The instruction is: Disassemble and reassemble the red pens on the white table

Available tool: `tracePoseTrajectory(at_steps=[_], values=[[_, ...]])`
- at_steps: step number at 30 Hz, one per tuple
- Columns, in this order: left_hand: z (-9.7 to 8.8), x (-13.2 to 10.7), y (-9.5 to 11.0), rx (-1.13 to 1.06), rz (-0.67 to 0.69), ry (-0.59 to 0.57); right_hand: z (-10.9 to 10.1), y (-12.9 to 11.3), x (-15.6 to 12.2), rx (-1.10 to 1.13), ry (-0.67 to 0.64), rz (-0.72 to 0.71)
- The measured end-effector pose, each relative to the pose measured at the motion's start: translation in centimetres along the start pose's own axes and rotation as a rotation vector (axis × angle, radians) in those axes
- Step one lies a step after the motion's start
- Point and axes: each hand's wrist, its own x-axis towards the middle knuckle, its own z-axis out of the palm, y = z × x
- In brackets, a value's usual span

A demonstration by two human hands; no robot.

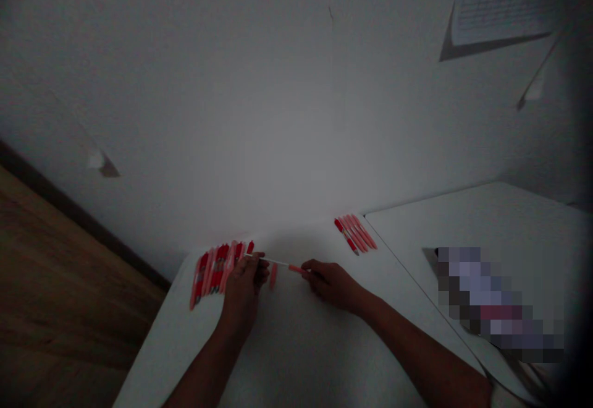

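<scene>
Both my hands rest on a white table point(287, 358) in dim light. My left hand point(245, 284) pinches the pale end of a thin white rod, a pen refill point(275, 262). My right hand point(331, 281) is closed on a red pen part point(297, 268) at the refill's other end. A short red pen piece point(273, 276) lies on the table between my hands. Just left of my left hand lies a row of several red pens point(217, 269). A smaller group of red pens point(356, 232) sits at the table's far right corner.
A second white table point(509, 222) adjoins on the right, carrying a blurred-out object point(491, 303). A white wall rises behind the tables, with a paper sheet point(503, 3) hung at the upper right. Wooden floor point(55, 284) lies to the left.
</scene>
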Motion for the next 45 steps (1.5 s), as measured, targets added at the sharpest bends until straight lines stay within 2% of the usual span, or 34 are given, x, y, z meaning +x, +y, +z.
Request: tracePoseTrajectory(at_steps=[11,27,45], values=[[0.3,-0.1,-0.2,0.032,-0.037,-0.02,0.0,-0.2,0.0,-0.037,0.019,-0.013],[0.8,-0.8,-0.4,0.096,-0.067,-0.19,0.0,-0.4,0.0,-0.073,0.024,-0.021],[1.0,-1.0,-0.4,0.162,-0.056,-0.167,-0.1,-0.4,-0.2,-0.178,0.017,-0.041]])
